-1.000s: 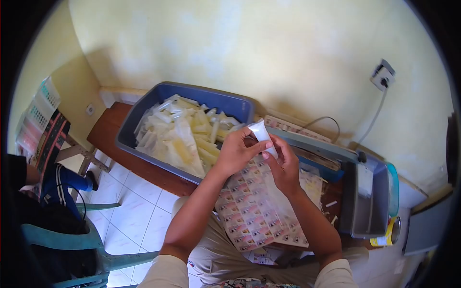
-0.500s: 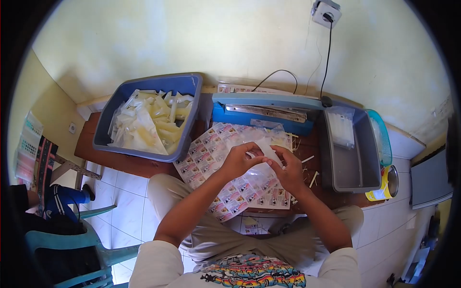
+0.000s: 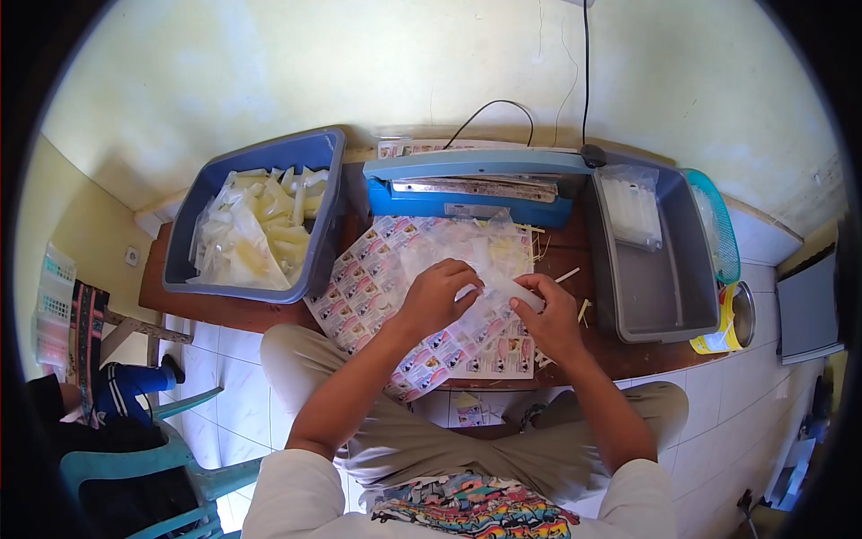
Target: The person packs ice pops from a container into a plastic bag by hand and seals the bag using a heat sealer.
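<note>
My right hand (image 3: 549, 312) is closed on a whitish translucent plastic bag (image 3: 514, 292), pinched between thumb and fingers. My left hand (image 3: 438, 295) is just left of it, its fingers curved and the thumb apart from them. Something whitish shows in that gap; whether the hand touches it I cannot tell. Under both hands, clear plastic bags (image 3: 440, 244) lie on sheets of printed labels (image 3: 377, 269). Behind them stands a blue impulse sealer (image 3: 467, 202), its long light-blue arm raised a little above the base.
A blue-grey tub (image 3: 325, 216) of pale yellow filled packets (image 3: 260, 225) stands left. On the right, a grey tub (image 3: 655, 287) holds a pack of white sticks (image 3: 628, 211). Beyond are a turquoise basket (image 3: 724, 234) and yellow can (image 3: 718, 340). Thin offcuts lie on the wooden table (image 3: 620, 355).
My hands have come apart; before, their fingertips met at the plastic bag. The right hand keeps the bag. The whole view has shifted slightly.
</note>
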The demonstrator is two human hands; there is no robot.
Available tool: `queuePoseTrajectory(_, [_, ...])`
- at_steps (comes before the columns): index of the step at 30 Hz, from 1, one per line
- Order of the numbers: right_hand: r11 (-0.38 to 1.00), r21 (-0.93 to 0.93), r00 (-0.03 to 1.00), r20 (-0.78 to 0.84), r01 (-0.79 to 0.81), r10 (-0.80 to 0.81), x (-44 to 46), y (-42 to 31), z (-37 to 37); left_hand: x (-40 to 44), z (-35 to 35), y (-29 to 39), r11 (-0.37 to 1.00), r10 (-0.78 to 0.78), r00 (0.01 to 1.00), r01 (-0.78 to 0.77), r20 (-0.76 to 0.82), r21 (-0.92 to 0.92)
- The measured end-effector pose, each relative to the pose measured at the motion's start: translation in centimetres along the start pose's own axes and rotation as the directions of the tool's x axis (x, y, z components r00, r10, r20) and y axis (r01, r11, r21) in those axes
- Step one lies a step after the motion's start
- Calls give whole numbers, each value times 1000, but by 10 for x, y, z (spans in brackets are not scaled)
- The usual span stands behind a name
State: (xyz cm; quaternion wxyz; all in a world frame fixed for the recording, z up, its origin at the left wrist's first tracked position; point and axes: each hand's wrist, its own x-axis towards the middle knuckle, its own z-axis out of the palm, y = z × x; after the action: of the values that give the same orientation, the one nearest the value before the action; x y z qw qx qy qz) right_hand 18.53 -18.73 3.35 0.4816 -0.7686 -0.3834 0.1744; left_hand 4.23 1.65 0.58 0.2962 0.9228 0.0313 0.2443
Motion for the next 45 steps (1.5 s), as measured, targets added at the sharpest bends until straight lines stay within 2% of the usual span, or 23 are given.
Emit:
queuePoseTrajectory(4, [989, -102, 992, 80, 107, -99, 1, -5, -11, 5, 1, -2, 987, -122, 984, 107, -127, -121])
queuePoseTrajectory(6, [944, -204, 962, 143, 258, -232, 2, -5, -11, 7, -1, 5, 969, -193, 975, 172, -108, -176])
queuePoseTrajectory(8, [941, -235, 968, 123, 243, -219, 2, 0, -6, 8, -1, 7, 947, -256, 962, 231, -90, -225])
queuePoseTrajectory(11, [946, -253, 980, 66, 200, -189, 6, 7, -2, 6, 4, 5, 963, -171, 979, 142, -108, -231])
queuePoseTrajectory(13, [955, -243, 985, 34, 171, -168, 10, 10, -1, 5, 8, 7, 983, -56, 977, 18, -206, -182])
queuePoseTrajectory(14, [951, -273, 989, 16, 145, -146, 13, 12, -1, 4, 9, 8, 983, -54, 977, 16, -205, -182])
queuePoseTrajectory(17, [954, -285, 993, -39, 99, -115, 17, 17, 5, 0, 11, 13, 982, -35, 989, 8, -144, -187])
queuePoseTrajectory(19, [960, -268, 992, -66, 84, -105, 17, 25, 13, -3, 16, 13, 998, 5, 992, -12, -124, -62])
queuePoseTrajectory(22, [963, -259, 987, -117, 79, -113, 19, 34, 21, -7, 18, 20, 997, -5, 996, -2, -94, -77])
queuePoseTrajectory(24, [971, -237, 995, -104, -20, -5, 18, 34, 23, -9, 21, 17, 997, -16, 998, 12, -55, -71])
queuePoseTrajectory(25, [971, -238, 995, -102, -18, -6, 17, 34, 22, -11, 23, 15, 997, -31, 999, 30, -17, -66])
queuePoseTrajectory(27, [969, -217, 993, 48, 117, -109, 16, 32, 20, -16, 26, 14, 997, -83, 995, 83, -58, -9])
queuePoseTrajectory(28, [969, -218, 993, 51, 119, -110, 15, 29, 20, -17, 27, 14, 990, -128, 987, 133, -99, 46])
queuePoseTrajectory(30, [943, -223, 961, 181, 247, -209, 13, 21, 18, -19, 26, 9, 983, -149, 986, 155, -68, 95])
queuePoseTrajectory(31, [944, -223, 962, 178, 245, -207, 11, 20, 18, -20, 27, 6, 975, -169, 985, 172, -36, 144])
queuePoseTrajectory(34, [934, -196, 945, 200, 298, -259, 9, 16, 17, -23, 31, 4, 972, -201, 979, 205, -41, 113])
queuePoseTrajectory(36, [870, -270, 905, 227, 413, -359, 8, 13, 12, -24, 32, 2, 969, -209, 978, 211, -28, 128])
queuePoseTrajectory(37, [870, -269, 905, 227, 414, -360, 9, 14, 9, -24, 32, 2, 966, -215, 977, 215, -15, 141])
queuePoseTrajectory(39, [927, -222, 912, 353, 301, -211, 14, 14, 0, -24, 32, 0, 966, -224, 974, 221, 9, 137])
queuePoseTrajectory(40, [927, -223, 911, 353, 302, -212, 16, 10, -4, -24, 31, -2, 965, -233, 972, 227, 34, 132])
queuePoseTrajectory(42, [852, -431, 936, 306, 298, -172, 20, 0, -13, -24, 31, -3, 968, -224, 974, 219, 30, 119])
queuePoseTrajectory(43, [852, -431, 937, 304, 296, -172, 22, 0, -12, -23, 30, -4, 971, -216, 976, 213, 26, 106])
queuePoseTrajectory(45, [831, -386, 915, 217, 402, -341, 25, 3, -8, -22, 29, -6, 975, -204, 978, 198, 49, 96])
